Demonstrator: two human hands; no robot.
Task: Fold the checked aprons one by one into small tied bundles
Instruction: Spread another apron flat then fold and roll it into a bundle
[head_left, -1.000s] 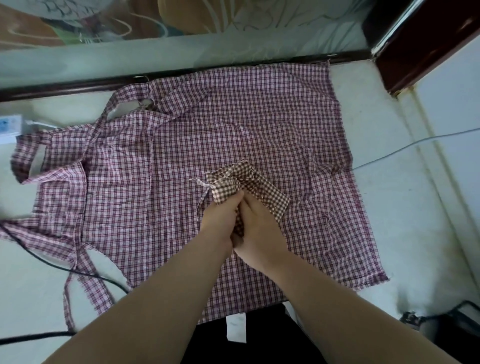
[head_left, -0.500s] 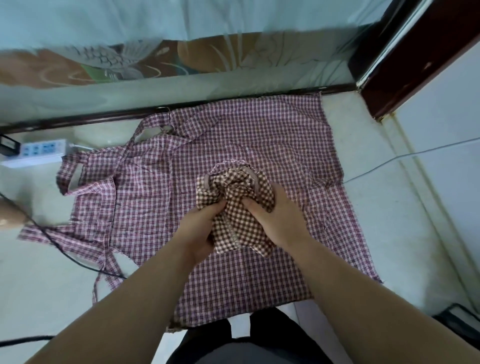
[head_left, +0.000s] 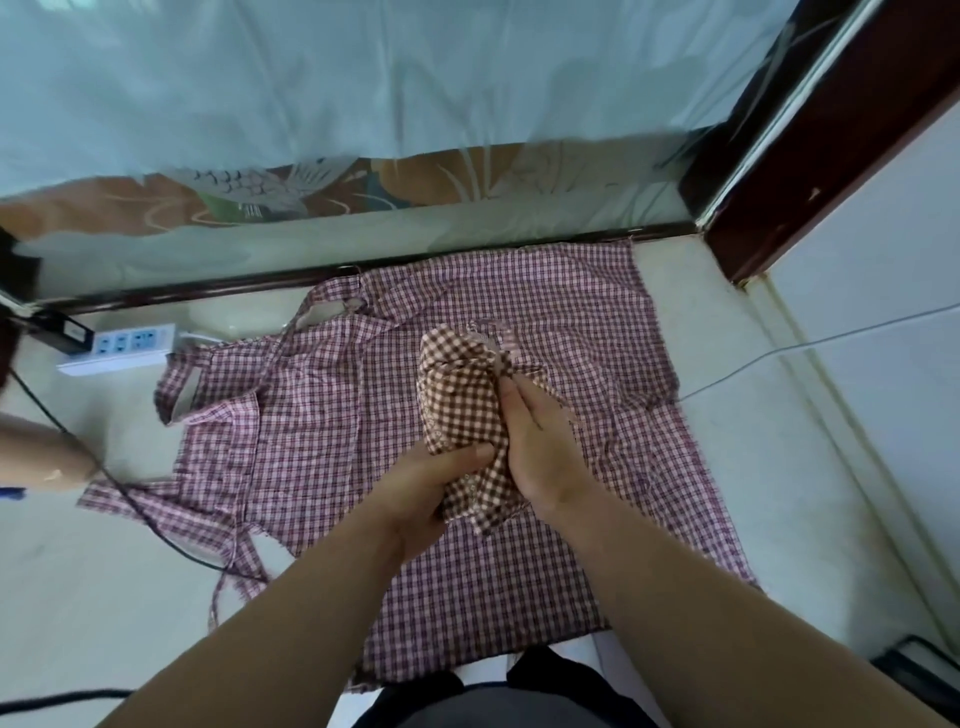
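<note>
Since the pale floor (head_left: 810, 499) is my worktop, the large pink-and-maroon checked cotton apron (head_left: 322, 431) lies spread flat on it, waiting its turn. Over the middle of that spread apron I hold the smaller brown-and-white checked apron bundle (head_left: 457, 400), bunched into a lumpy roll; whether it rests on the spread apron or hangs just above it I cannot tell. My left hand (head_left: 431, 488) grips the bundle's near, lower end, fingers curled under and thumb laid across the front. My right hand (head_left: 540, 452) clasps the far side, fingertips (head_left: 511, 387) pinching into the cloth near the top, where a narrow pale tie end (head_left: 491, 338) seems to poke out. I judge this to be the tying step: the folding is done, the knot not yet snug. Next I should keep the roll squeezed tight with one hand while the other draws the tie round and pulls it firm, or the bundle will spring loose.
</note>
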